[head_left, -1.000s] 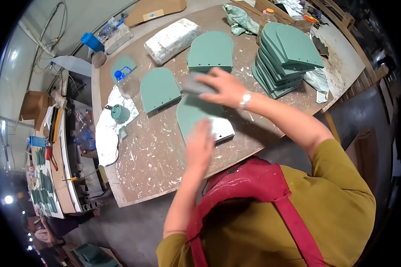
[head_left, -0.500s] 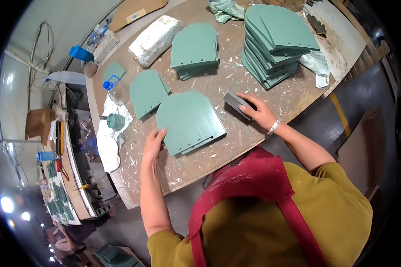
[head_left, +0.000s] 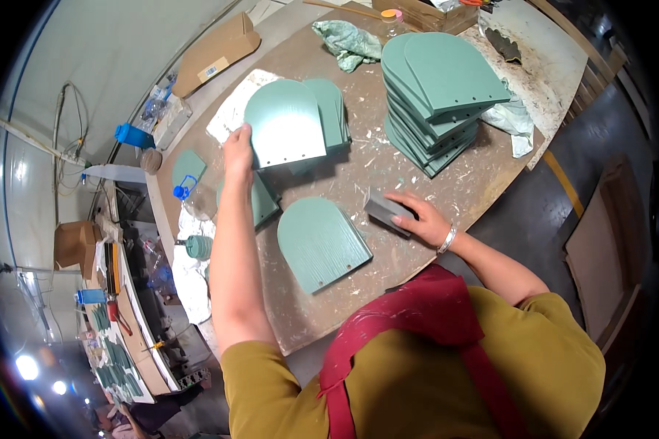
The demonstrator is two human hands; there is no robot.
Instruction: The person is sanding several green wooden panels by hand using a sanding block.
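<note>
My left hand (head_left: 238, 152) grips the left edge of a green arch-shaped panel (head_left: 284, 121), raised over the table's far middle. Small holes run along the panel's straight edge. Behind it, partly covered, are more green panels (head_left: 332, 110). Closed round a grey sanding block (head_left: 385, 211), my right hand (head_left: 426, 222) rests low at the table's near right. Between my hands lies another green panel (head_left: 321, 245) with streaks across its face. My left forearm partly hides a further green panel (head_left: 263, 199).
A tall uneven stack of green panels (head_left: 447, 84) stands at the right of the worktable (head_left: 300, 322). A white wrapped bundle (head_left: 231, 117), a bottle with a blue cap (head_left: 185, 189) and white cloth (head_left: 192, 282) lie left. A crumpled rag (head_left: 346, 44) is at the back.
My left hand has lifted the top panel off the near pile and carried it away from me, over the far panels. The panel beneath now shows. The sanding block stays in my right hand.
</note>
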